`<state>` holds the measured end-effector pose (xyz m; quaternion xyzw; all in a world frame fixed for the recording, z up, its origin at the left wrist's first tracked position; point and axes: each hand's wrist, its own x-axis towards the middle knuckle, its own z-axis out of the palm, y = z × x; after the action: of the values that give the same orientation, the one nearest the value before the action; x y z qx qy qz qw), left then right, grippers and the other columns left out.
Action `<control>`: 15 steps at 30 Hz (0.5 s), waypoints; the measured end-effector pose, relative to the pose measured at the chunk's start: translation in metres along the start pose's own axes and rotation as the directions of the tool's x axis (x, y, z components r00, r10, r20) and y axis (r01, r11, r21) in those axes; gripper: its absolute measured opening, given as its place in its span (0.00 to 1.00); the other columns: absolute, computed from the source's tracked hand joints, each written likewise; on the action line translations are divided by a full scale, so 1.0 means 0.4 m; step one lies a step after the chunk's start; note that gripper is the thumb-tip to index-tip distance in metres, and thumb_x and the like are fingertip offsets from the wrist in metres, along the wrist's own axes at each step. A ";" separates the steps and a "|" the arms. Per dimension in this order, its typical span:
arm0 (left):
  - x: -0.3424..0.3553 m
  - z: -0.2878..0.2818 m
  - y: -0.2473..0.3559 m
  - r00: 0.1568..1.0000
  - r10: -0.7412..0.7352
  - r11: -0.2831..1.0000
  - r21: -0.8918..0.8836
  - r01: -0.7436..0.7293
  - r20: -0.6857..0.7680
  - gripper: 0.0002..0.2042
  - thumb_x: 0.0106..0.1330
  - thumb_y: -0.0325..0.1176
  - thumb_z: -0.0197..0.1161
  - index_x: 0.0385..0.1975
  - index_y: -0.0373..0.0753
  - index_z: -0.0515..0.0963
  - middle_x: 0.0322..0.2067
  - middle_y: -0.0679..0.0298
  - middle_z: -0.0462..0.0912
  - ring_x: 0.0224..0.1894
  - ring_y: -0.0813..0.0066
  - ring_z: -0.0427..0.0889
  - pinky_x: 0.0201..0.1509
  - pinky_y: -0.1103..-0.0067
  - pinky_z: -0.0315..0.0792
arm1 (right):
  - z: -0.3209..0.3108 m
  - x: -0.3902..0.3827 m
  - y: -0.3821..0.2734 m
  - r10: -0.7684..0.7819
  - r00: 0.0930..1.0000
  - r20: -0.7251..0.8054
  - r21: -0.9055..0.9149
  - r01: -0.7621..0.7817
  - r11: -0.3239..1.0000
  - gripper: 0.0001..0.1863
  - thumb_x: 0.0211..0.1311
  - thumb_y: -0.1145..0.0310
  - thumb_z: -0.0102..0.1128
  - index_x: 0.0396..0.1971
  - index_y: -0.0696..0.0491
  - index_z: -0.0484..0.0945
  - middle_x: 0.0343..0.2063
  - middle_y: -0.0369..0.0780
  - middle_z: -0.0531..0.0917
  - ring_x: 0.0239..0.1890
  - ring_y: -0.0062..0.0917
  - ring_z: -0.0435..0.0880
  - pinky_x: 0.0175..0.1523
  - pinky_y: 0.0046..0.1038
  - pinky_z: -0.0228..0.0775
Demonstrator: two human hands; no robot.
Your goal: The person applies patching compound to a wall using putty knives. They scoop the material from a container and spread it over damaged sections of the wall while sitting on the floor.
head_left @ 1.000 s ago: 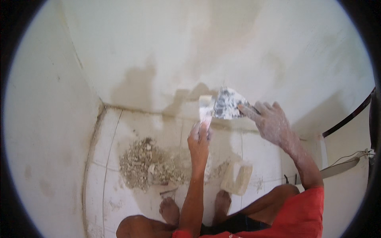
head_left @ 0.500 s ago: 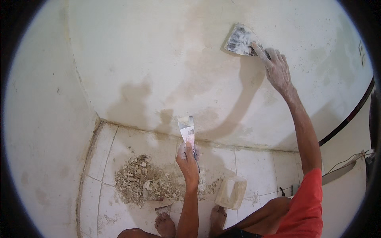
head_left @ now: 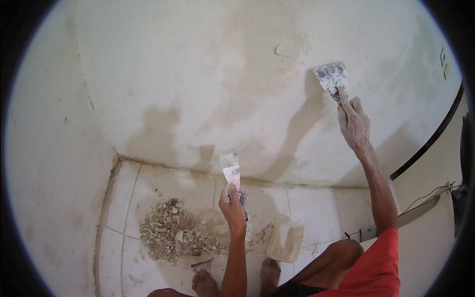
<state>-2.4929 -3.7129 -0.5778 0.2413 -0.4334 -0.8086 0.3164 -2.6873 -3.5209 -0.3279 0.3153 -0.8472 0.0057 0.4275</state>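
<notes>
My right hand (head_left: 354,121), dusted white, grips a wide putty knife (head_left: 332,78) smeared with white paste, its index finger stretched along the blade. The blade is at the off-white wall (head_left: 198,64); whether it touches cannot be told. A small curved-edged patch of filler (head_left: 287,49) shows on the wall, up and left of that blade. Lower down, my left hand (head_left: 232,204) is closed round the handle of a narrower putty knife (head_left: 231,169). That blade points up, with pale paste near its tip.
A heap of rubble (head_left: 173,232) lies on the tiled floor (head_left: 314,210) below the wall. Beside my foot is a pale, dusty rectangular container (head_left: 285,242). A dark curved strip (head_left: 433,136) and thin cables (head_left: 425,200) are at the right. Another wall (head_left: 49,163) stands at the left.
My right hand has drawn the wide putty knife right and downward, turning its blade more upright. The filler patch now shows uncovered. My left hand keeps its hold, slightly lower in view.
</notes>
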 end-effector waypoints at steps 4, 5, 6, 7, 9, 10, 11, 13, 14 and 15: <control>0.005 -0.009 -0.012 1.000 0.024 1.000 -0.007 -0.024 0.005 0.14 0.76 0.39 0.50 0.37 0.35 0.76 0.20 0.71 0.71 0.19 0.87 0.67 0.21 0.85 0.61 | -0.043 0.120 -0.157 0.069 0.992 -0.110 0.021 -0.067 0.998 0.26 0.67 0.67 0.54 0.66 0.40 0.69 0.28 0.39 0.73 0.24 0.29 0.77 0.31 0.34 0.73; 0.001 -0.001 -0.011 1.000 0.016 0.999 -0.029 -0.016 0.001 0.14 0.76 0.39 0.50 0.37 0.35 0.76 0.20 0.71 0.71 0.19 0.87 0.67 0.21 0.85 0.61 | -0.051 0.163 -0.180 0.097 0.982 -0.160 0.038 -0.092 0.995 0.26 0.67 0.65 0.54 0.65 0.40 0.70 0.28 0.39 0.74 0.25 0.30 0.78 0.31 0.34 0.73; -0.003 0.006 -0.009 1.000 0.009 0.999 -0.052 -0.009 -0.003 0.13 0.76 0.38 0.50 0.37 0.35 0.76 0.20 0.71 0.71 0.19 0.87 0.67 0.22 0.85 0.62 | -0.048 0.198 -0.194 0.124 0.970 -0.209 0.057 -0.115 0.992 0.25 0.66 0.63 0.54 0.64 0.40 0.71 0.28 0.39 0.74 0.26 0.30 0.79 0.32 0.34 0.74; -0.006 0.013 -0.008 1.000 -0.001 0.998 -0.056 0.001 -0.001 0.13 0.76 0.38 0.50 0.37 0.35 0.76 0.20 0.71 0.71 0.19 0.87 0.67 0.22 0.85 0.62 | -0.029 0.223 -0.196 0.122 0.972 -0.203 0.050 -0.114 0.992 0.25 0.66 0.63 0.54 0.64 0.40 0.71 0.28 0.39 0.74 0.26 0.30 0.79 0.32 0.34 0.74; -0.009 0.016 -0.004 1.000 -0.021 0.998 -0.066 0.022 0.007 0.15 0.77 0.38 0.48 0.38 0.31 0.76 0.22 0.68 0.75 0.22 0.85 0.69 0.26 0.83 0.63 | 0.020 0.249 -0.208 0.054 0.954 -0.295 -0.015 -0.061 0.998 0.25 0.65 0.62 0.54 0.64 0.40 0.72 0.29 0.41 0.76 0.26 0.32 0.80 0.31 0.35 0.73; -0.009 0.014 -0.002 1.000 -0.026 0.998 -0.066 0.026 0.002 0.15 0.77 0.38 0.48 0.38 0.31 0.76 0.22 0.68 0.75 0.22 0.85 0.69 0.26 0.83 0.63 | 0.041 0.245 -0.223 0.064 0.966 -0.251 -0.033 -0.075 0.997 0.27 0.64 0.63 0.54 0.65 0.39 0.70 0.30 0.42 0.77 0.27 0.35 0.80 0.32 0.37 0.74; -0.009 0.013 -0.002 1.000 -0.024 0.997 -0.075 0.024 0.002 0.15 0.77 0.38 0.48 0.38 0.31 0.77 0.22 0.67 0.75 0.22 0.85 0.69 0.26 0.83 0.64 | 0.059 0.234 -0.237 0.062 0.967 -0.246 -0.031 -0.072 0.997 0.27 0.64 0.63 0.54 0.65 0.39 0.70 0.30 0.42 0.77 0.27 0.35 0.80 0.32 0.37 0.74; -0.004 0.004 -0.006 1.000 -0.022 0.997 -0.078 0.021 -0.008 0.16 0.77 0.38 0.48 0.39 0.30 0.77 0.22 0.67 0.76 0.23 0.84 0.70 0.26 0.83 0.64 | 0.100 0.201 -0.264 0.063 0.981 -0.181 0.047 -0.056 0.997 0.29 0.63 0.64 0.55 0.66 0.39 0.68 0.31 0.42 0.76 0.28 0.36 0.80 0.32 0.38 0.74; 0.002 0.000 -0.016 1.000 -0.015 0.997 -0.074 0.014 -0.009 0.14 0.76 0.38 0.49 0.38 0.32 0.77 0.21 0.69 0.75 0.21 0.86 0.69 0.24 0.84 0.64 | 0.118 0.184 -0.271 0.045 0.987 -0.157 0.067 -0.035 0.997 0.31 0.61 0.65 0.56 0.67 0.40 0.67 0.31 0.42 0.76 0.28 0.36 0.80 0.31 0.40 0.75; 0.006 -0.003 -0.022 1.000 -0.009 0.998 -0.068 0.008 -0.006 0.13 0.76 0.37 0.50 0.38 0.34 0.76 0.20 0.70 0.74 0.19 0.87 0.69 0.22 0.85 0.64 | 0.137 0.165 -0.275 0.048 0.987 -0.153 0.070 -0.038 0.997 0.31 0.61 0.65 0.56 0.67 0.40 0.67 0.31 0.42 0.76 0.28 0.36 0.80 0.31 0.40 0.75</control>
<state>-2.4964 -3.7113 -0.5862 0.2349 -0.4035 -0.8234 0.3225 -2.6963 -3.6592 -0.3429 0.3097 -0.8175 0.0676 0.4808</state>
